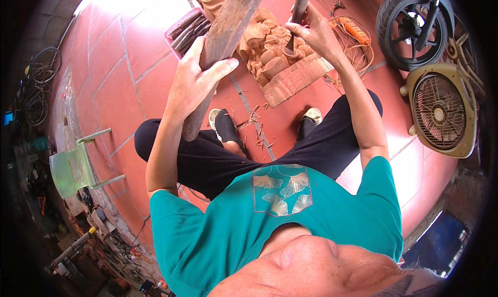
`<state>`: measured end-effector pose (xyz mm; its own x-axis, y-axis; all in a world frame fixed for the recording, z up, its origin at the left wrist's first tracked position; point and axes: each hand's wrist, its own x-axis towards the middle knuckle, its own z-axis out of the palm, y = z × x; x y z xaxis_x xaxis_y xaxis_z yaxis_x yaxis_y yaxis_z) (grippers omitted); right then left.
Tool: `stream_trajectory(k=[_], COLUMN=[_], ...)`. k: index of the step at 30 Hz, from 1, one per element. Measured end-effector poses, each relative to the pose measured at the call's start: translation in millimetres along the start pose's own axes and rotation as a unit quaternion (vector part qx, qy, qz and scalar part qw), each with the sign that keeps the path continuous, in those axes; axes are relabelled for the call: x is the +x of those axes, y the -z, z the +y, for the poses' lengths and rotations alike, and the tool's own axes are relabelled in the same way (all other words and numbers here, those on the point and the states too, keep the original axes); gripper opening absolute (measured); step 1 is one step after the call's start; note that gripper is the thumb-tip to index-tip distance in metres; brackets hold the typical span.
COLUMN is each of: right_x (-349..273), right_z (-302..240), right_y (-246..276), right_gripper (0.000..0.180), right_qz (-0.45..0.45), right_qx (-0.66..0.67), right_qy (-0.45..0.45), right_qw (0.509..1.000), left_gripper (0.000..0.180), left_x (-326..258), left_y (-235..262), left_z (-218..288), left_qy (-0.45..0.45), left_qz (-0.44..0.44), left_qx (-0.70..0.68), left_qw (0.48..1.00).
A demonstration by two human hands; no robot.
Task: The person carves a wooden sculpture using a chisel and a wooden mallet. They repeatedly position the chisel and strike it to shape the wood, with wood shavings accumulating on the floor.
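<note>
My left hand (pixel 197 84) is wrapped round a long, flat-sided wooden mallet (pixel 231 30), raised at a slant with its thinner end toward my knee. In my right hand (pixel 317 36) is a carving gouge (pixel 300 7), held near upright by its handle. Its blade points down and meets, or nearly meets, a carved wooden block (pixel 267 53) on the floor beyond my feet. Rounded, leaf-like shapes cover the block, and a plain flat base faces me. The mallet's head hides part of the carving and stands apart from the gouge.
A pink basket (pixel 169 40) of chisels stands left of the carving. Wood chips (pixel 254 118) lie between my feet on the red tiles. To the right are an orange power strip (pixel 354 30) with cords, a motorbike wheel (pixel 410 30) and a fan (pixel 441 110). A green chair (pixel 70 172) is left.
</note>
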<state>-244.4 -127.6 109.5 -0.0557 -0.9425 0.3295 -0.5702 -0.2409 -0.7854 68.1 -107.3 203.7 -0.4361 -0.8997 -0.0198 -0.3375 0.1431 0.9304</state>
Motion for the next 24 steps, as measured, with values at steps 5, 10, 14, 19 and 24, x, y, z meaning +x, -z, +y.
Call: stream_trajectory(k=[5,10,14,19,24], right_x=[-9.3,-11.7,-18.3,-30.9,-51.6], right_z=[-5.1,-3.8,-16.1,-12.2,-15.7], right_y=[-2.7,-0.8,-0.1,-1.9,-3.3], right_gripper=[0.043,0.045,0.044,0.042,0.029], right_qz=[-0.029,-0.040,-0.035,-0.020,-0.004], right_qx=[0.018,0.008,-0.009,0.014,0.097], right_qy=[-0.009,-0.023,-0.011,-0.008,-0.061], right_qw=[0.999,0.999,0.999,1.000,0.993], left_gripper=[0.052,0.054,0.057,0.058,0.058], left_x=[3.1,4.6,4.9,6.5,8.6], left_y=[-1.0,-3.4,-2.7,-4.8,-7.1], left_z=[-1.1,1.7,-1.6,-3.1,-7.9], left_qy=[-0.002,0.010,0.010,0.008,-0.046], left_qz=[-0.002,-0.007,-0.012,-0.021,-0.021], left_qx=[-0.002,0.002,0.006,0.010,0.049], left_qw=[1.000,1.000,1.000,1.000,0.998])
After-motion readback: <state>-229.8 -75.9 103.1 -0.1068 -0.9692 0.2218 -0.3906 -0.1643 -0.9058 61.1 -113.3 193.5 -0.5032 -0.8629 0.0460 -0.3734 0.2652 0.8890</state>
